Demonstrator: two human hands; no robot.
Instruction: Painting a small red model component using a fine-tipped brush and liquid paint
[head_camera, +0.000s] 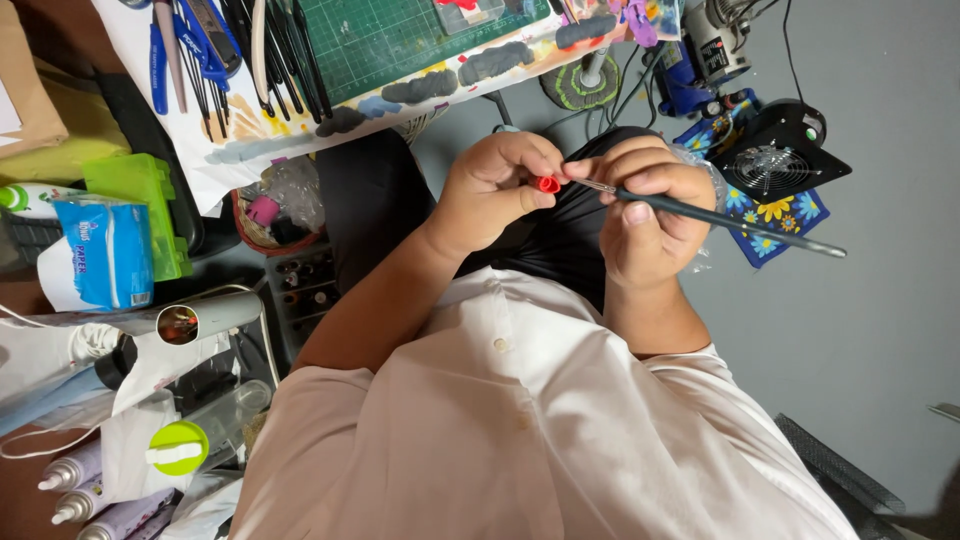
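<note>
My left hand (495, 190) pinches a small red piece (547, 184) between thumb and fingers, over my lap in black trousers. My right hand (648, 205) grips a thin dark paintbrush (720, 217) whose metal ferrule and tip point left and touch the red piece. The brush handle runs out to the right past my hand. Some crinkled clear plastic shows behind my right hand. My white shirt fills the lower middle of the view.
A green cutting mat (400, 35) on a paint-stained sheet lies on the desk edge at top, with tools (200, 50) beside it. A small black fan (775, 160) sits on a flowered cloth at right. Tissue pack (105, 255), green box, bottles crowd the left.
</note>
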